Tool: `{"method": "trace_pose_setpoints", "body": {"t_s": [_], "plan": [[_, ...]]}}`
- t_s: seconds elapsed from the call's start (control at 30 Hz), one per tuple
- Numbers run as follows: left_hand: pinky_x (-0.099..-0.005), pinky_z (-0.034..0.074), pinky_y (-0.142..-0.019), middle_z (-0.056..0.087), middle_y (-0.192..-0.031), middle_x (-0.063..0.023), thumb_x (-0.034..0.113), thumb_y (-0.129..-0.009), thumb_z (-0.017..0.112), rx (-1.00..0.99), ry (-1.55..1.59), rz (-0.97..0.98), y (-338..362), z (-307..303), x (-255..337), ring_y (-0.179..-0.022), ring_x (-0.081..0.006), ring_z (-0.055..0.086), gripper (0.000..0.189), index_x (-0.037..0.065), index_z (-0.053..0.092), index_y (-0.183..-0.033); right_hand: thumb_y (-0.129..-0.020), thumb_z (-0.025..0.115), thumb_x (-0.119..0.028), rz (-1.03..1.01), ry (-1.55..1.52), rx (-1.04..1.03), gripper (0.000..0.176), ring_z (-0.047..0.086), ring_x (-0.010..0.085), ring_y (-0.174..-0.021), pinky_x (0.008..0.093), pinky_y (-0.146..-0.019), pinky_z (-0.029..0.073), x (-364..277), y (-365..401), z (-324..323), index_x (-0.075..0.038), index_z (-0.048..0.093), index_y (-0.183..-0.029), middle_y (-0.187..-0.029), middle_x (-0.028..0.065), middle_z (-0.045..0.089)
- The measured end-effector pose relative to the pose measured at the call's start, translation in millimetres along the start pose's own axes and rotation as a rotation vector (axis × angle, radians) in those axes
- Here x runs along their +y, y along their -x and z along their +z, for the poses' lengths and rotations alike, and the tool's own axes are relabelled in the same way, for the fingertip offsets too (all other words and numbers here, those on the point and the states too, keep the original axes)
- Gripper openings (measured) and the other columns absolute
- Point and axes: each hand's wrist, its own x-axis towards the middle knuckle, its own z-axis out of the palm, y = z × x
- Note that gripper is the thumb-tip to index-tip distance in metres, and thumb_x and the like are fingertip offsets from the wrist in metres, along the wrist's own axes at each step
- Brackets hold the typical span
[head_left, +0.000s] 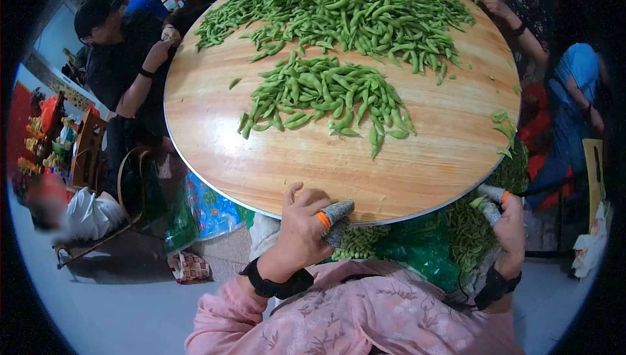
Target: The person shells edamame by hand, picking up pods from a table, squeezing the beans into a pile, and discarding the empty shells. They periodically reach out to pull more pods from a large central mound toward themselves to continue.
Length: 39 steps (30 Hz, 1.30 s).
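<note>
Grey finger covers with orange bands are on the thumb and a finger of each hand. My left hand (308, 216) is at the table's near edge, its covered fingertips close together; whatever they may hold is hidden. Off the right edge, my right hand (506, 216) pinches a small green piece of pod (478, 202) between its covered fingers. A small pile of green pods (319, 91) lies mid-table on the round wooden table (215, 139), and a much larger heap of pods (352, 6) lies behind it.
Loose pods (503, 126) rest at the table's right edge. Below the right rim are many green scraps (466, 231) beside a green plastic bag (417, 250). People sit at left (120, 55) and upper right (521, 9), hands near the rim. A chair (130, 188) stands lower left.
</note>
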Motion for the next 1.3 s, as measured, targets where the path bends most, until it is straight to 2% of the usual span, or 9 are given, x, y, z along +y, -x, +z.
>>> {"method": "trace_pose_setpoints", "body": {"t_s": [0.1,0.23,0.3,0.47,0.67,0.77,0.83,0.87,1.3], "plan": [[-0.0320,0.043,-0.061,0.054,-0.082,-0.0090,-0.001,-0.060,0.056,-0.016,-0.053,0.023,-23.9,-3.9,-4.3,-0.073,-0.0257,0.052,0.035,0.005,0.056,-0.094,-0.069,0.052,0.002,0.006,0.447,0.257,0.025,0.053,0.0142,-0.067,0.0250,-0.062,0.042,14.3,5.2,-17.5,0.003,0.055,-0.094,-0.075,0.0085,0.058],[-0.0347,0.043,-0.066,0.053,-0.085,-0.0105,0.000,-0.059,0.056,-0.022,0.160,-0.080,-70.5,12.6,-23.7,-0.081,-0.0283,0.050,0.033,0.002,0.055,-0.092,-0.069,0.053,0.002,0.104,0.364,0.230,0.024,0.052,0.0130,-0.068,0.0242,-0.063,0.041,28.0,2.1,-33.0,0.003,0.055,-0.093,-0.077,0.0088,0.058],[-0.0367,0.043,-0.066,0.053,-0.086,-0.0125,0.000,-0.059,0.055,-0.135,-0.205,0.112,-97.7,18.9,-35.6,-0.081,-0.0305,0.051,0.025,0.000,0.056,-0.084,-0.071,0.053,0.001,0.081,0.335,0.286,0.022,0.052,0.0116,-0.069,0.0231,-0.063,0.041,27.7,2.7,-31.1,0.003,0.055,-0.092,-0.077,0.0075,0.058],[-0.0374,0.042,-0.064,0.053,-0.084,-0.0144,0.000,-0.056,0.053,-0.272,-0.191,0.126,-117.7,33.3,-50.5,-0.078,-0.0310,0.051,0.013,0.000,0.056,-0.068,-0.072,0.055,0.000,-0.007,0.078,0.344,0.017,0.052,0.0095,-0.068,0.0221,-0.063,0.041,20.6,2.8,-4.2,0.002,0.057,-0.089,-0.076,0.0057,0.059],[-0.0365,0.042,-0.058,0.054,-0.074,-0.0157,0.004,-0.058,0.055,-0.401,-0.383,0.027,-115.5,19.7,-29.5,-0.069,-0.0335,0.053,0.006,0.001,0.053,-0.063,-0.071,0.054,0.003,-0.105,-0.118,0.002,0.021,0.056,0.0128,-0.073,0.0237,-0.069,0.045,-15.8,-9.3,49.2,0.001,0.058,-0.091,-0.078,0.0068,0.060],[-0.0313,0.042,-0.054,0.057,-0.071,-0.0114,0.006,-0.070,0.055,-0.362,-0.118,-0.239,-105.7,17.6,-24.9,-0.060,-0.0247,0.055,0.006,0.000,0.055,-0.070,-0.072,0.054,0.002,-0.104,-0.308,-0.191,0.031,0.053,0.0094,-0.070,0.0226,-0.065,0.044,-33.8,-21.1,80.1,0.001,0.051,-0.103,-0.076,0.0037,0.057],[-0.0247,0.042,-0.055,0.058,-0.074,-0.0041,0.012,-0.079,0.053,-0.066,0.684,-0.365,-92.4,22.4,-15.9,-0.063,-0.0123,0.053,0.014,-0.001,0.057,-0.082,-0.072,0.054,0.002,-0.134,-0.388,-0.252,0.033,0.052,0.0086,-0.070,0.0221,-0.065,0.043,-42.3,-30.0,100.2,0.001,0.050,-0.105,-0.076,0.0028,0.056],[-0.0218,0.042,-0.061,0.056,-0.076,0.0007,0.011,-0.082,0.051,-0.176,0.718,-0.428,-85.8,16.2,-9.2,-0.068,-0.0075,0.050,0.017,-0.002,0.055,-0.093,-0.073,0.054,0.001,-0.161,-0.467,-0.307,0.034,0.051,0.0079,-0.070,0.0215,-0.065,0.043,-44.7,-33.9,108.3,0.002,0.049,-0.106,-0.076,0.0019,0.055],[-0.0216,0.040,-0.058,0.053,-0.071,-0.0022,0.004,-0.077,0.054,-0.091,0.742,-0.149,-48.1,18.8,1.2,-0.064,-0.0099,0.050,0.015,-0.001,0.057,-0.092,-0.075,0.055,-0.001,-0.115,-0.626,-0.520,0.015,0.051,0.0072,-0.076,0.0243,-0.067,0.043,-53.5,-37.5,120.3,0.001,0.057,-0.089,-0.087,0.0027,0.058]]}}
